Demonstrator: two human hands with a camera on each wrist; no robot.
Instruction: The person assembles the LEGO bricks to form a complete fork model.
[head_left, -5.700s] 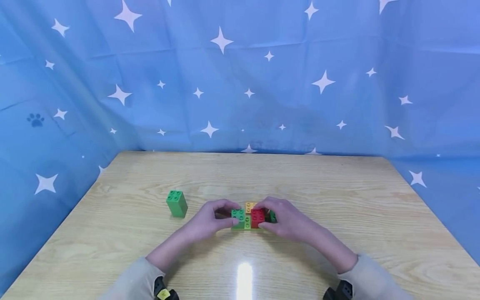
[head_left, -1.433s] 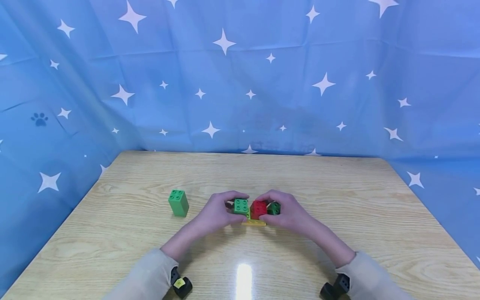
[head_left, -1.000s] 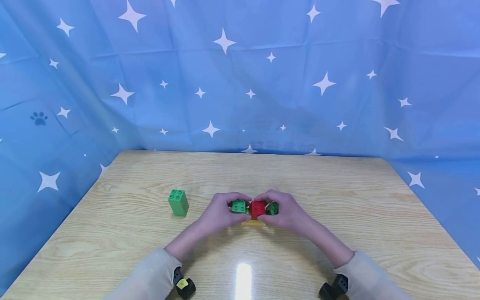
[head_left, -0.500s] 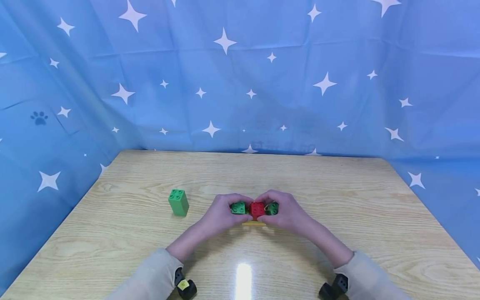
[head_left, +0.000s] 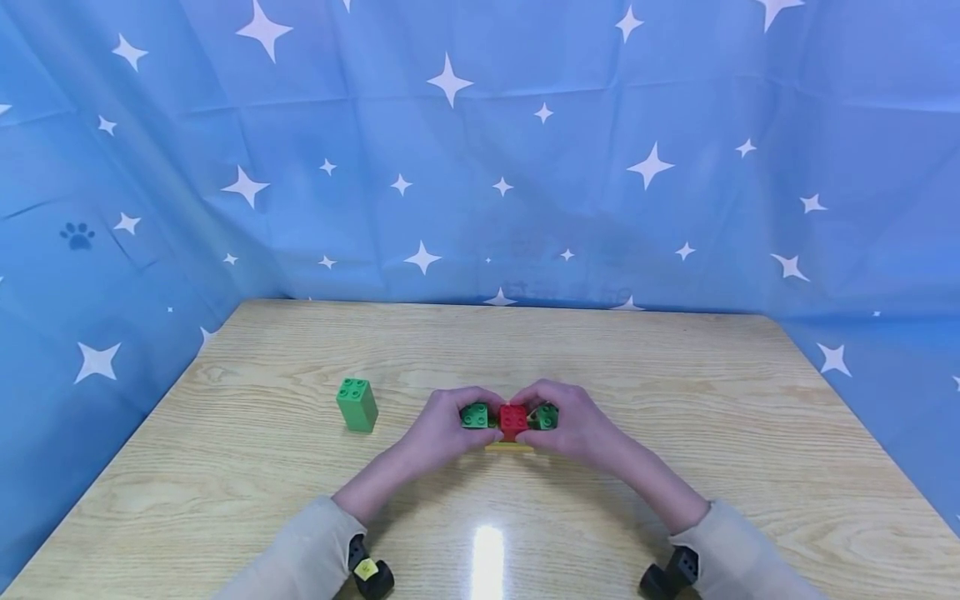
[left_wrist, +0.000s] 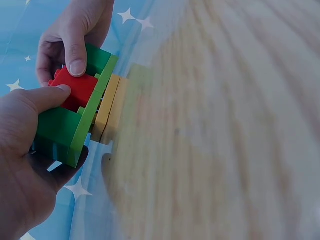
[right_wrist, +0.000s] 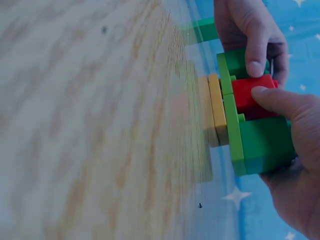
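Note:
My left hand (head_left: 442, 422) and right hand (head_left: 567, 417) hold a row of toy building bricks from both ends. A red brick (head_left: 513, 419) sits in the middle, between a green brick (head_left: 475, 415) on the left and another green brick (head_left: 547, 417) on the right. Light green plates (left_wrist: 93, 112) lie under the row. Below them is a yellow plate (right_wrist: 217, 110) at the tabletop, with a narrow gap between the layers. Both thumbs press against the near face of the red brick. The hands hide much of the outer green bricks.
A tall green brick (head_left: 357, 406) stands apart on the wooden table (head_left: 675, 375), left of my left hand. A blue curtain (head_left: 525, 208) with white stars hangs behind and at the sides. The glossy tabletop shows reflections.
The yellow piece seen behind the row at first now lies under it. My hands have come closer together, and my thumbs meet on the red brick. The lone green brick stays standing.

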